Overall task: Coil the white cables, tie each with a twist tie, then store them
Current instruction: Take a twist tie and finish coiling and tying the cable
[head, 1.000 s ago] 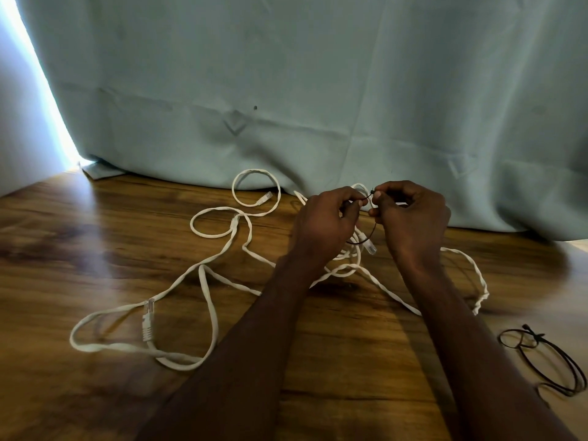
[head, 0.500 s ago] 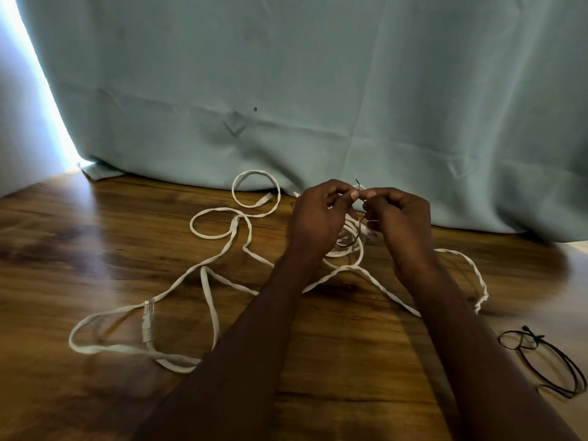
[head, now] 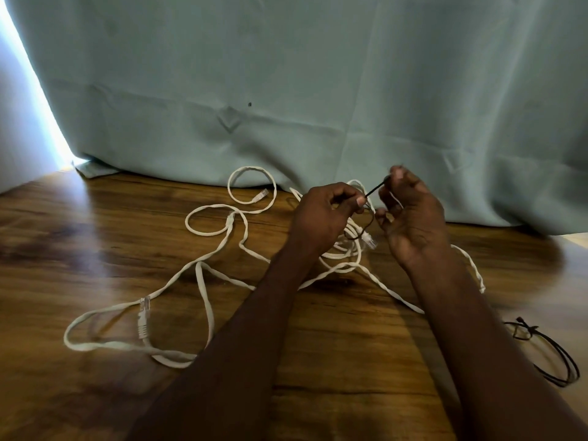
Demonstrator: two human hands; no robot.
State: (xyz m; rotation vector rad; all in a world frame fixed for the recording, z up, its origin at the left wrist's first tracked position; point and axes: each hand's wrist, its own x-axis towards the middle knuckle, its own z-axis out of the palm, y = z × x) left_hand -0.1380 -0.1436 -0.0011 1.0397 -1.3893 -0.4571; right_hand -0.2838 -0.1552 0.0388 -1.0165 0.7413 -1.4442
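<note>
1. Two hands raised over wooden worktop (head: 95,249): left hand (head: 321,218) and right hand (head: 413,218) each pinching one end of thin black wire twist tie (head: 375,190).
2. Long white flat network cables (head: 203,281) mostly sprawled loose on worktop, small coil under hands.
3. Tying step, probably; next: cross ends, twist snug.

Both forearms rise from the lower edge toward the frame's centre right, hands raised close together. The left hand (head: 321,218) has its fingers (head: 345,194) curled, thumb tip pinching a thin black tie (head: 377,188). The right hand (head: 413,218), slightly higher, pinches the tie's other end between thumb and forefinger, its remaining fingers loosely curled.
</note>
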